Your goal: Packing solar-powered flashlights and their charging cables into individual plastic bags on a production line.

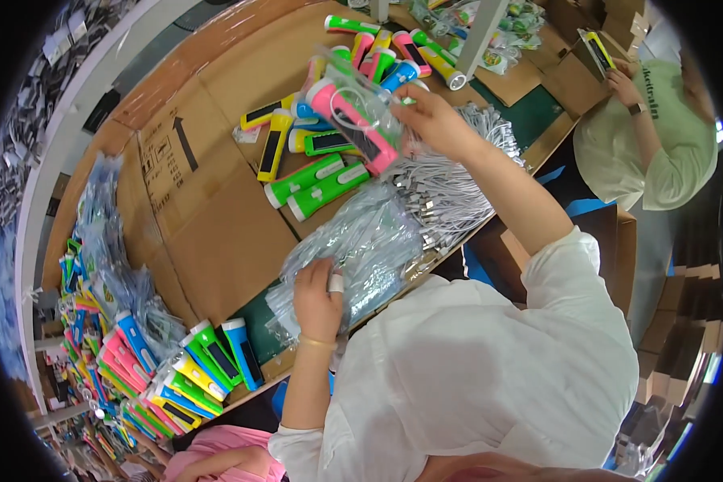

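My right hand [435, 122] grips the edge of a clear plastic bag [337, 71], raised above the table. Inside the bag are a pink flashlight [341, 108] with a dark panel and a looped white cable. My left hand [317, 301] has its fingers curled on the near left end of a pile of clear plastic bags [369, 241], closed on bag plastic; white tape wraps one finger. Two green flashlights [327, 191] lie side by side just beyond the pile. Right of it, under my right forearm, spreads a heap of white cables [450, 189].
Several coloured flashlights [274, 146] lie loose at the back. Flat cardboard [225, 249] covers the table's middle. More flashlights [209, 361] stand in rows at the left, beside filled bags [108, 217]. A grey post [482, 40] rises at the back. A co-worker [651, 136] stands at the right.
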{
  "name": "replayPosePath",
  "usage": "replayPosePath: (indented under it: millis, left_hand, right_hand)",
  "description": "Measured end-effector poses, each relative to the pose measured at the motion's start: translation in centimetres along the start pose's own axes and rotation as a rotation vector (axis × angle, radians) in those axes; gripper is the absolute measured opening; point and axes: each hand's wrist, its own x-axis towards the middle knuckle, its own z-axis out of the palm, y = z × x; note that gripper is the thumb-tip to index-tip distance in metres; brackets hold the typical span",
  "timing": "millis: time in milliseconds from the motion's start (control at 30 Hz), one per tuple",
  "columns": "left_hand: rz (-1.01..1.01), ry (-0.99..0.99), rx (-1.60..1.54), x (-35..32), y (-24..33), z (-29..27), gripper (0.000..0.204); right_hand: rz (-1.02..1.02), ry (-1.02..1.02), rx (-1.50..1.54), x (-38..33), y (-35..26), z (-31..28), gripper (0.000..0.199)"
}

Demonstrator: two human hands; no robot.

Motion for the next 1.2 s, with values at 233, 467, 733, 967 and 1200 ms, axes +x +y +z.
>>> replayPosePath:
  millis: [233,467,733,967,1200]
  left_hand:
    - [0.122,-0.012,0.269,3.1,1.2,3.5,0.025]
    - [-0.066,-0.011,0.046,2.9,0.7,4.2,0.016]
    - [-0.094,-0.042,-0.169,3.5,1.1,3.3,0.021]
    - [-0.181,0.031,-0.327,1.6,0.9,1.2,0.019]
    - [-0.365,0.076,-0.438,-0.8,-0.2,-1.6,0.017]
  right_hand:
    - [-0.397,0.927,0.211,15.5,-2.7,-17.2,0.040]
    - [-0.309,0.020,-0.027,7.4,-2.2,-3.3,0.036]
    - [-0.578,-0.558,-0.666,-5.6,6.3,9.6,0.021]
    - [-0.578,-0.542,-0.639,-5.1,7.6,9.4,0.012]
    - [-0.722,-0.467,-0.627,-6.0,6.4,10.5,0.028]
